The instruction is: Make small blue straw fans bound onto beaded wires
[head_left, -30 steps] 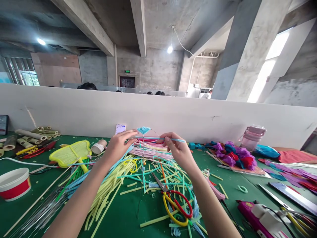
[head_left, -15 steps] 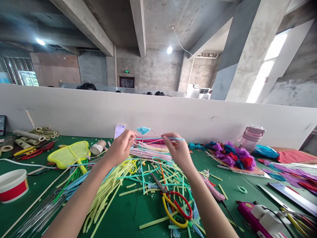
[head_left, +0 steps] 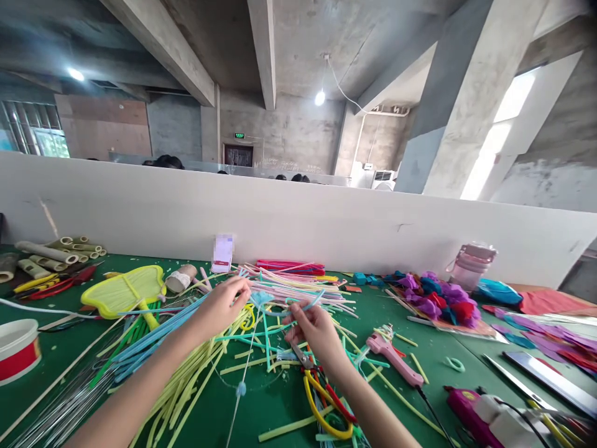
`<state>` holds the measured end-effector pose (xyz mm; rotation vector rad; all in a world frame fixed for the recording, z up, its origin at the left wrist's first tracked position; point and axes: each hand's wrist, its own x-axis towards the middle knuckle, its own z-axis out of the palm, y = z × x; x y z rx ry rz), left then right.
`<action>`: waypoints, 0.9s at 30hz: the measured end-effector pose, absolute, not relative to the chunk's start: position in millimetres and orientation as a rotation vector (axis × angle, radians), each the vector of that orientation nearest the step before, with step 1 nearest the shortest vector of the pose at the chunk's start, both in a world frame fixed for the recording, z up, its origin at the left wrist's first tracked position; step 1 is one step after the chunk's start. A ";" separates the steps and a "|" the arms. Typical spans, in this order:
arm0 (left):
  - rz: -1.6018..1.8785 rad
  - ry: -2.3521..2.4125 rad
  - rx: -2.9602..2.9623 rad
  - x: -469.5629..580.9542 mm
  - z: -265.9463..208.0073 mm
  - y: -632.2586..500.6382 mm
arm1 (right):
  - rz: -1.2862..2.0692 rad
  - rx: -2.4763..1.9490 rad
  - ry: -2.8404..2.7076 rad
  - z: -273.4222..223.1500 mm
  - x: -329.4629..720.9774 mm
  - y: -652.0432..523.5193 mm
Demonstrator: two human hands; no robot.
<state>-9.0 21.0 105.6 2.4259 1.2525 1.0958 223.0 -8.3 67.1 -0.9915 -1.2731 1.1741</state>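
Observation:
My right hand [head_left: 311, 328] pinches a light blue pipe cleaner [head_left: 314, 301] between thumb and fingertips; one end sticks out to the upper right. My left hand [head_left: 227, 305] is closed with curled fingers, at the left of a small light blue fuzzy piece [head_left: 261, 300] on a thin wire stem [head_left: 236, 410]. What its fingertips hold, if anything, is hidden. A small blue bead-like lump [head_left: 240, 389] sits lower on the stem. Scissors with red and yellow handles [head_left: 313, 398] lie under my right wrist, partly covered.
Yellow-green pipe cleaners [head_left: 186, 379] and blue pipe cleaners [head_left: 158, 333] spread beneath my left arm. A pink glue gun [head_left: 396, 358] lies right of my right forearm. A phone [head_left: 222, 252] leans against the white partition [head_left: 373, 230]. A yellow fan-shaped piece [head_left: 124, 291] lies left.
Both hands have come down and the right one has moved left. The blue piece on the wire has dropped lower. The pipe cleaner, earlier stretched straight, now curves at my right hand.

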 end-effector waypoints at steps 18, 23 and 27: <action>0.875 1.250 2.389 -5.0 1.9 10.2 | 0.260 -1.290 -1.974 6.3 221.2 -29.6; 0.892 1.277 2.425 1.2 1.7 5.5 | 0.738 -1.202 -1.735 12.7 214.7 -31.6; 0.859 1.326 2.404 4.9 4.6 0.0 | 0.867 -1.139 -1.633 12.3 211.5 -32.2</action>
